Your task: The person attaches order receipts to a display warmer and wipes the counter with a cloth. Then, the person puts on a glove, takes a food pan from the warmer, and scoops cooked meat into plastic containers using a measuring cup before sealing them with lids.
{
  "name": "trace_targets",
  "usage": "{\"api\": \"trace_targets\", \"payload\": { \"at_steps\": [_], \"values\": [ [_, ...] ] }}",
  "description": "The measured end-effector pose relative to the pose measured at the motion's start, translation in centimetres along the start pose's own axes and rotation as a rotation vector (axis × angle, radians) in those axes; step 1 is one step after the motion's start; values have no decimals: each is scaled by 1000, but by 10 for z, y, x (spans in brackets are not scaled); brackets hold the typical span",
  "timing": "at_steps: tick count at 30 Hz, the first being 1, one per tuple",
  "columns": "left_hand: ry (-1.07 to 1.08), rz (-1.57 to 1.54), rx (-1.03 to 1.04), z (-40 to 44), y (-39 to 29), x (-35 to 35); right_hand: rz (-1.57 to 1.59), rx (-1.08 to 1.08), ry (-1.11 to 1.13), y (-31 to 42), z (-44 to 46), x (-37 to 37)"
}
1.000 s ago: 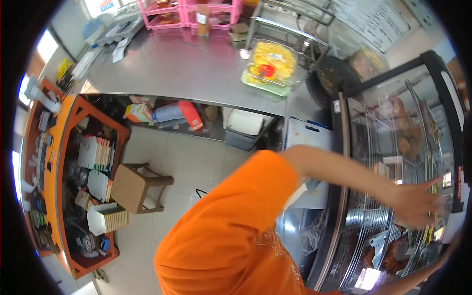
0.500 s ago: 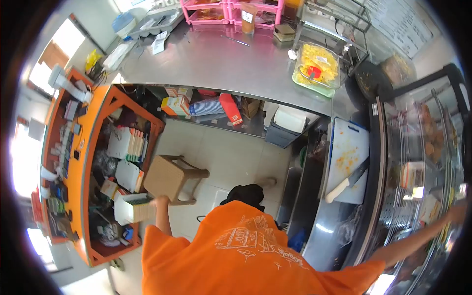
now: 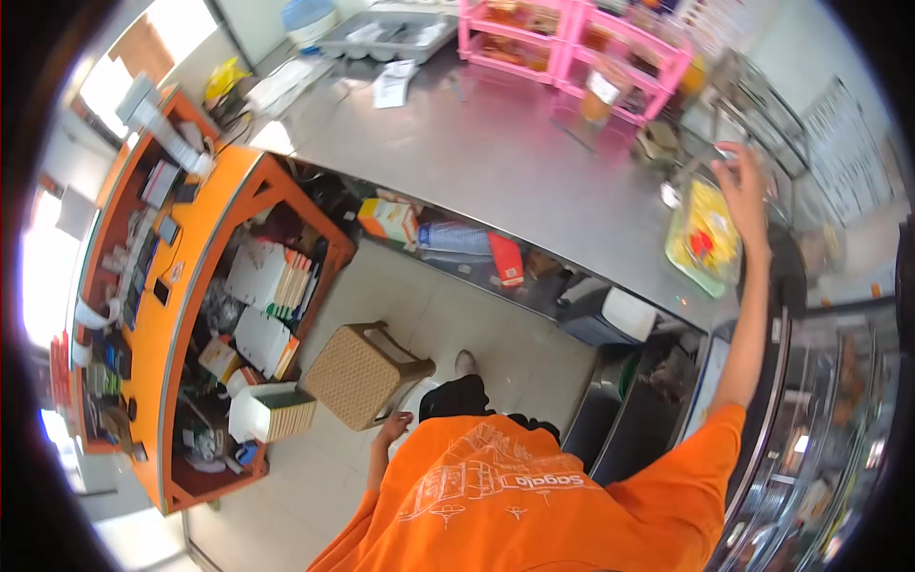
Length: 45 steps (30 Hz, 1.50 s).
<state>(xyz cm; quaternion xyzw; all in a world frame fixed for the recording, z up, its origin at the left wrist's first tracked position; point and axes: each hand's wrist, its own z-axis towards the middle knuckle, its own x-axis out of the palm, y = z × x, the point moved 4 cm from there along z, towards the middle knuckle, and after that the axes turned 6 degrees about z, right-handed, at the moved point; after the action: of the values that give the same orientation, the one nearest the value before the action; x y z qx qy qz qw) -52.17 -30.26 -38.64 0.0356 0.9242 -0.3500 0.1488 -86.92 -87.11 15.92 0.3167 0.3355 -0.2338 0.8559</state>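
Note:
My right hand [image 3: 746, 186] is stretched out over the back right of the steel counter, fingers apart and curved, nothing visible between them. It is just above a clear container [image 3: 703, 234] of yellow food pieces with a red item on top, close to a metal wire rack [image 3: 758, 110]. The forearm passes over the container's right side. Low at my left side, my left hand [image 3: 394, 428] hangs near the brown woven-pattern stool [image 3: 355, 377], its fingers curled in with nothing seen in them.
The steel counter [image 3: 448, 143] carries pink shelf racks [image 3: 577, 43], a grey tray [image 3: 386, 38] and papers. An orange shelf unit [image 3: 214, 224] stands at left, with a box of stacked cartons [image 3: 276, 415] by it. A glass display case [image 3: 829, 439] is at right.
My right hand has moved from the display case to above the yellow food container. My left hand has come in beside my body. The view has turned and the stool appears nearer.

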Motion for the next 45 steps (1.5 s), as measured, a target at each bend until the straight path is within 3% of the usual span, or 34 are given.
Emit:
{"api": "trace_targets", "payload": {
  "at_steps": [1, 5, 7, 8, 9, 10, 13, 16, 18, 20, 22, 27, 29, 31, 34, 37, 39, 42, 45],
  "values": [
    [-90, -61, -9, -2, 12, -19, 139, 98, 101, -12, 20, 46],
    [-469, -156, -377, -42, 39, -86, 49, -58, 222, -100, 66, 229],
    [-512, -33, -400, -42, 75, -107, 77, 200, 391, -156, 69, 309],
    [-514, -39, -390, -44, 87, -114, -65, 244, 372, -194, 60, 350],
    [-511, -42, -368, -34, 87, -120, -213, 293, 340, -224, 55, 368],
    [-549, -102, -400, -28, 76, -125, -241, 437, 509, -222, 53, 376],
    [-620, -405, -453, -3, 35, -124, -101, 488, 303, -247, 31, 416],
    [-522, -637, -321, 42, 8, -109, -402, 723, 316, -178, 43, 412],
    [-297, -232, -60, 99, 16, -98, -537, 517, 213, -194, 48, 434],
    [-248, -192, -301, 126, 7, -101, -396, 464, 216, -165, 62, 455],
    [-221, -210, -357, 142, -19, -130, -213, 452, 182, -129, 79, 472],
    [-255, -205, -391, 179, -78, -246, 348, 453, -7, -68, 164, 543],
    [-358, -279, -380, 187, -94, -291, 773, 496, 63, -33, 229, 569],
    [-553, -535, -270, 187, -98, -325, 881, 472, 76, 23, 301, 596],
    [-685, -827, -301, 184, -126, -360, 643, 192, 62, 102, 398, 637],
    [-601, -654, -481, 175, -134, -363, 520, -8, -36, 167, 467, 680],
    [-349, -569, -465, 189, -76, -339, 431, -59, -83, 191, 498, 710],
    [-655, -618, -230, 186, -76, -349, 303, 5, -116, 207, 527, 752],
    [-988, -531, -125, 177, -136, -409, 238, 61, -104, 210, 541, 786]
  ]
}}
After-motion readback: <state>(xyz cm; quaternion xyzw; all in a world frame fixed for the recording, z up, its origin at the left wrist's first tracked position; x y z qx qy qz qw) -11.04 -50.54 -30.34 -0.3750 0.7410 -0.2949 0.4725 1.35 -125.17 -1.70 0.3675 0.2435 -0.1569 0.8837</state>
